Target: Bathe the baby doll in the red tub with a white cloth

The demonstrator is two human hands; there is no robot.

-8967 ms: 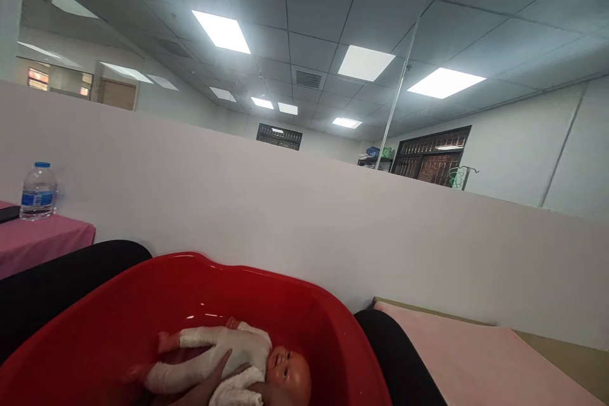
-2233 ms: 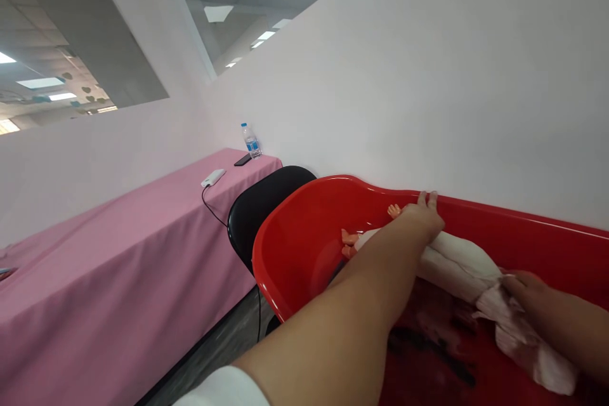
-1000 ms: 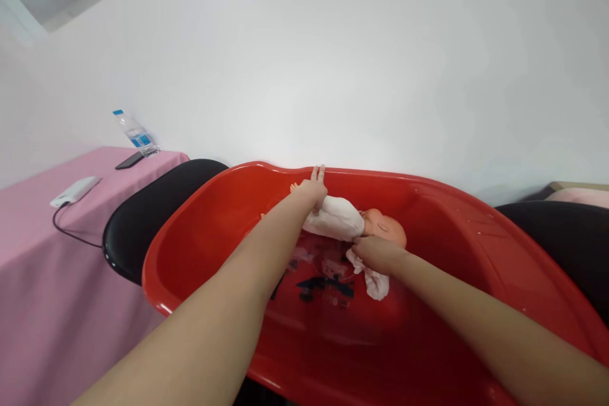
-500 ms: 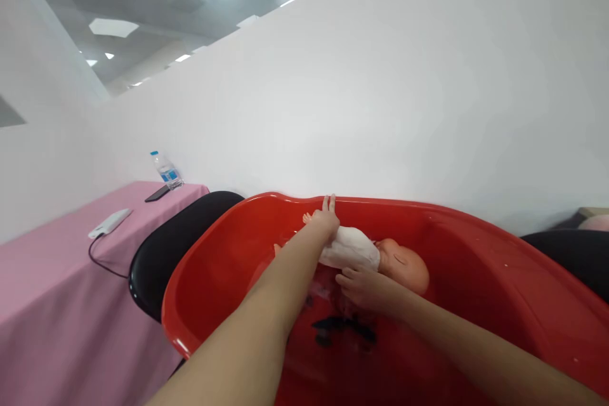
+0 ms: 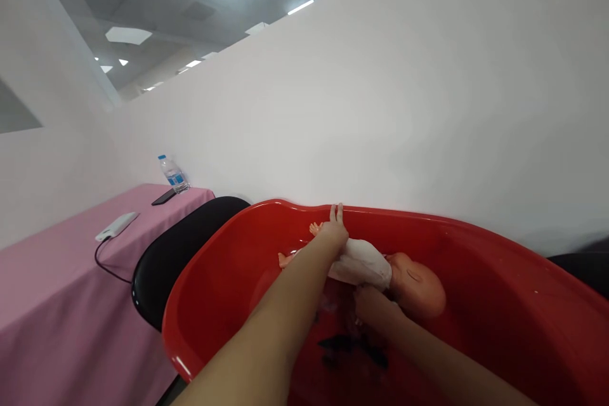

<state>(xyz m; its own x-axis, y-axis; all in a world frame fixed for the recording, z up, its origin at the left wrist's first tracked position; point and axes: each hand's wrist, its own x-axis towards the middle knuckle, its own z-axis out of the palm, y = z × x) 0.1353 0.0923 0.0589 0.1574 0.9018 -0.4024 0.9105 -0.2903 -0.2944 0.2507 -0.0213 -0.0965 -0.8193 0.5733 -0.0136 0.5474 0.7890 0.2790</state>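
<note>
A baby doll (image 5: pixel 416 288) with a bare head and a white torso lies in a red tub (image 5: pixel 204 279), head to the right. My left hand (image 5: pixel 334 231) is closed over the doll at the far side of its torso, two fingers sticking up by the rim. A small doll hand pokes out just left of it, and a doll foot shows farther left. Against the near side of the torso, my right hand (image 5: pixel 373 306) has its fingers curled in; what lies inside them is hidden. Water seems to cover the tub's bottom, with dark shapes showing there.
A black chair (image 5: pixel 178 254) stands between the tub and a pink-covered table (image 5: pixel 52 273). The table bears a water bottle (image 5: pixel 174 176), a dark phone-like slab (image 5: pixel 163 196) and a white device (image 5: pixel 117 226) with a cable. Behind the tub rises a white wall (image 5: pixel 380 108).
My right hand's fingers, loosely spread before, have curled in against the doll's near side. My left hand keeps its place on the doll. The whole view has shifted slightly.
</note>
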